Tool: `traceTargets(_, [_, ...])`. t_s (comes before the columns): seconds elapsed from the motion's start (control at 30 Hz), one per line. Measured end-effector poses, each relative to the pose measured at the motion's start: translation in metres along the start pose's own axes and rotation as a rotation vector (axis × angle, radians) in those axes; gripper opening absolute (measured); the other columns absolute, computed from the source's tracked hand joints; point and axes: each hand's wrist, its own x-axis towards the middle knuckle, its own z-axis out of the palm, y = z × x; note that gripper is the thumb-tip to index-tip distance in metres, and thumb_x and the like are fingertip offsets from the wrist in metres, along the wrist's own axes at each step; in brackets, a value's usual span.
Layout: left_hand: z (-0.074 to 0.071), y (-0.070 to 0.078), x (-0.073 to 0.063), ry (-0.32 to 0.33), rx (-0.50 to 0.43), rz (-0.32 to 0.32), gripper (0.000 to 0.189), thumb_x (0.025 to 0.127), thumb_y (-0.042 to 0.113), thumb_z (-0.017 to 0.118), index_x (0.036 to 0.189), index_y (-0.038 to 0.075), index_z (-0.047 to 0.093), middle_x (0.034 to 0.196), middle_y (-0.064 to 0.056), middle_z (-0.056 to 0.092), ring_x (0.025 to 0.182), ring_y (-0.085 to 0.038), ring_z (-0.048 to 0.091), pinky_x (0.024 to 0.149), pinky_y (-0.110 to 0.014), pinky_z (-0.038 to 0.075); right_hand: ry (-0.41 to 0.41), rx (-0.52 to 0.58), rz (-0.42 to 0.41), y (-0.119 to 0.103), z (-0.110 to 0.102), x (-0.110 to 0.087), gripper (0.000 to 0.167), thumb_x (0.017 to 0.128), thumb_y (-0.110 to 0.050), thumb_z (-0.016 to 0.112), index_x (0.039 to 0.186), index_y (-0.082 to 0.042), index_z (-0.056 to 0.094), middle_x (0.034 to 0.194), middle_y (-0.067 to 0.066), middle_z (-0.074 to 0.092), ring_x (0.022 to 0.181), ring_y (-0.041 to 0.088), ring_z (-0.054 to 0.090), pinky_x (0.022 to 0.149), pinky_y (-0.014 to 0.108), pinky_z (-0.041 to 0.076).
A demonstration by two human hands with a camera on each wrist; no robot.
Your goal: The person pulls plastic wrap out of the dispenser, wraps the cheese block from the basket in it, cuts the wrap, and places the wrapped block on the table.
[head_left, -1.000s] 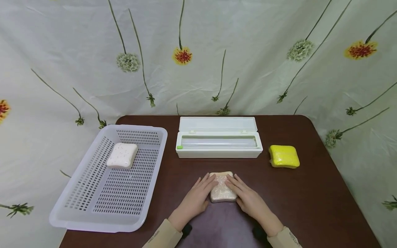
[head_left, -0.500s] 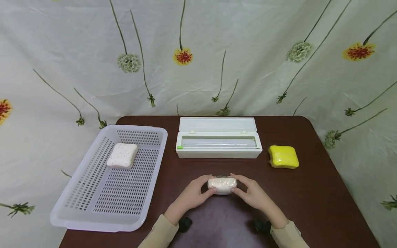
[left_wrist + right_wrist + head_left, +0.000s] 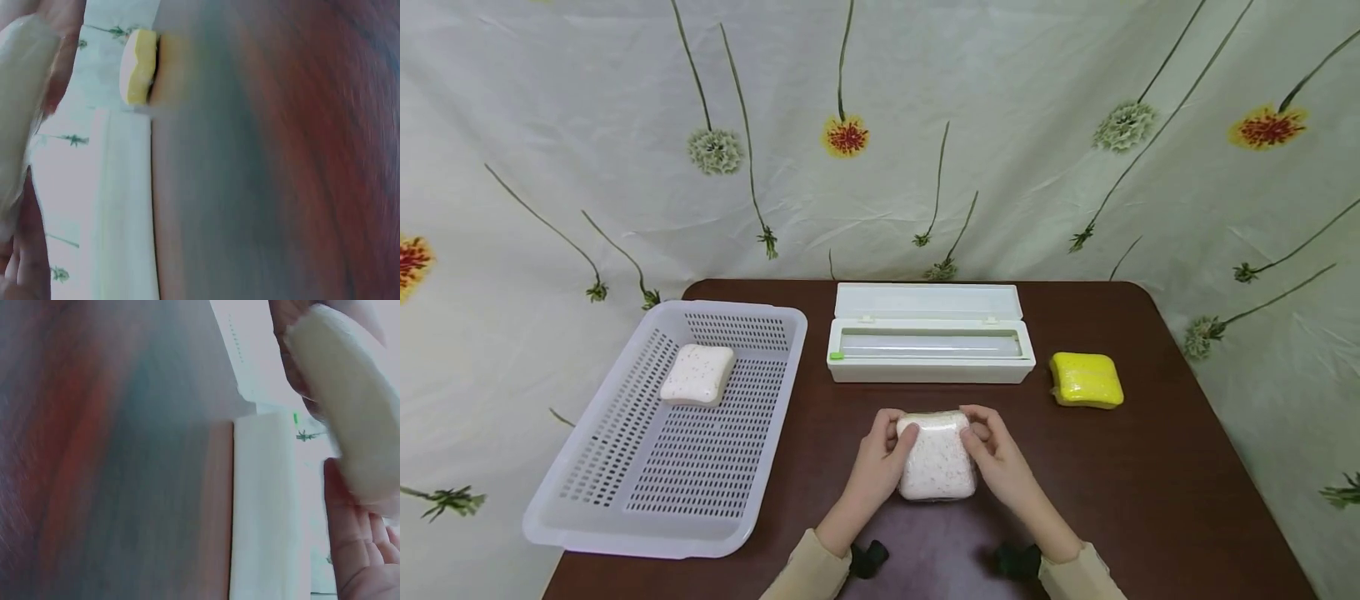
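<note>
A white, speckled, pillow-shaped block (image 3: 937, 457) in shiny clear film is held up off the table in front of me, its broad face turned towards me. My left hand (image 3: 877, 458) pinches its upper left corner, thumb on the face and fingers behind. The upper right corner is pinched by my right hand (image 3: 996, 454) in the same way. Both wrist views show the block (image 3: 22, 106) edge-on between the hands, well above the tabletop. Behind it, a white cling film dispenser (image 3: 931, 372) stands with its lid up and a roll inside.
To the left is a white perforated basket (image 3: 778, 417) holding a similar speckled white block (image 3: 697, 375). A yellow block (image 3: 1086, 380) with a shiny surface lies right of the dispenser. The dark brown table (image 3: 1157, 483) ends at a flower-patterned cloth (image 3: 1000, 150).
Both hands first lay flat over the block on the table. They then gripped its sides and raised it, tilting it edge-on, and now its speckled face shows.
</note>
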Motion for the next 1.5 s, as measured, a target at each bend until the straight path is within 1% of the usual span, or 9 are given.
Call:
traceTargets(0.1, [0.005, 0.002, 0.0, 0.08, -0.034, -0.039, 0.027, 0.101, 0.029, 0.055, 0.116, 0.007, 0.051, 0.094, -0.01, 0.073, 0.071, -0.001, 0.06, 0.064, -0.02, 0.049, -0.005, 0.025, -0.048, 0.002, 0.004, -0.003, 0.05, 0.097, 0.002, 0.054, 0.142, 0.007, 0.03, 0.097, 0.009, 0.058, 0.078, 0.0, 0.057, 0.065, 0.02, 0.051])
traceTargets(0.27, [0.007, 0.004, 0.001, 0.164, -0.058, -0.084, 0.028, 0.102, 0.027, 0.054, 0.119, 0.006, 0.049, 0.092, -0.011, 0.073, 0.069, -0.001, 0.059, 0.065, -0.019, 0.047, -0.095, 0.027, -0.056, 0.003, 0.007, -0.009, 0.094, 0.08, 0.002, 0.077, 0.152, -0.002, 0.017, 0.129, 0.023, 0.044, 0.097, 0.003, 0.061, 0.074, 0.025, 0.057])
traceTargets(0.43, [0.006, 0.006, -0.001, 0.091, -0.094, -0.044, 0.04, 0.102, 0.023, 0.054, 0.134, 0.003, 0.04, 0.117, -0.017, 0.063, 0.088, -0.017, 0.068, 0.07, -0.02, 0.052, -0.065, -0.164, -0.02, 0.0, 0.007, -0.011, 0.116, 0.066, -0.013, 0.092, 0.156, -0.01, 0.019, 0.139, 0.019, 0.036, 0.099, 0.007, 0.053, 0.079, 0.022, 0.053])
traceTargets(0.57, [0.004, 0.009, -0.006, -0.069, -0.144, -0.011, 0.071, 0.097, 0.02, 0.062, 0.152, 0.002, 0.021, 0.141, -0.024, 0.043, 0.101, -0.027, 0.068, 0.074, -0.023, 0.056, -0.039, -0.13, 0.029, 0.001, 0.004, -0.009, 0.116, 0.068, -0.01, 0.091, 0.157, -0.013, 0.016, 0.147, 0.022, 0.027, 0.102, 0.007, 0.054, 0.078, 0.023, 0.054])
traceTargets(0.73, [0.001, 0.009, -0.009, -0.204, -0.015, 0.015, 0.116, 0.077, 0.03, 0.086, 0.159, 0.012, 0.007, 0.159, -0.016, 0.021, 0.122, -0.018, 0.05, 0.094, -0.031, 0.049, -0.066, 0.009, 0.022, 0.006, -0.003, -0.008, 0.117, 0.071, -0.001, 0.086, 0.158, -0.016, 0.01, 0.15, 0.026, 0.025, 0.108, 0.001, 0.058, 0.076, 0.026, 0.058])
traceTargets(0.87, [-0.002, 0.004, -0.008, -0.27, 0.048, 0.066, 0.125, 0.069, 0.031, 0.091, 0.159, 0.013, 0.007, 0.161, -0.01, 0.02, 0.131, -0.023, 0.044, 0.1, -0.035, 0.048, -0.103, 0.056, 0.055, 0.01, -0.009, -0.01, 0.116, 0.072, 0.0, 0.086, 0.158, -0.012, 0.008, 0.151, 0.025, 0.028, 0.11, 0.001, 0.058, 0.079, 0.026, 0.058])
traceTargets(0.97, [-0.003, 0.002, -0.008, -0.281, 0.099, 0.096, 0.12, 0.069, 0.031, 0.091, 0.158, 0.012, 0.013, 0.158, -0.009, 0.027, 0.123, -0.023, 0.049, 0.095, -0.034, 0.051, -0.104, 0.077, 0.084, 0.012, -0.013, -0.011, 0.112, 0.073, 0.0, 0.084, 0.156, -0.007, 0.011, 0.152, 0.023, 0.025, 0.11, 0.001, 0.057, 0.081, 0.024, 0.056])
traceTargets(1.2, [-0.008, 0.004, -0.01, -0.259, 0.296, 0.133, 0.112, 0.074, 0.045, 0.085, 0.158, 0.016, 0.017, 0.162, -0.01, 0.023, 0.147, -0.031, 0.022, 0.111, -0.057, 0.035, 0.044, 0.032, 0.103, 0.014, -0.032, -0.018, 0.103, 0.073, 0.009, 0.079, 0.153, -0.006, 0.017, 0.14, 0.021, 0.036, 0.105, 0.0, 0.057, 0.08, 0.02, 0.054])
traceTargets(1.5, [-0.027, 0.005, -0.008, -0.169, 0.518, 0.206, 0.095, 0.081, 0.047, 0.078, 0.154, 0.008, 0.031, 0.158, -0.017, 0.029, 0.146, -0.036, 0.023, 0.109, -0.06, 0.035, 0.273, -0.223, 0.241, 0.021, -0.115, -0.044, 0.1, 0.079, 0.004, 0.077, 0.154, 0.002, 0.01, 0.145, 0.023, 0.027, 0.099, -0.017, 0.043, 0.075, 0.007, 0.046])
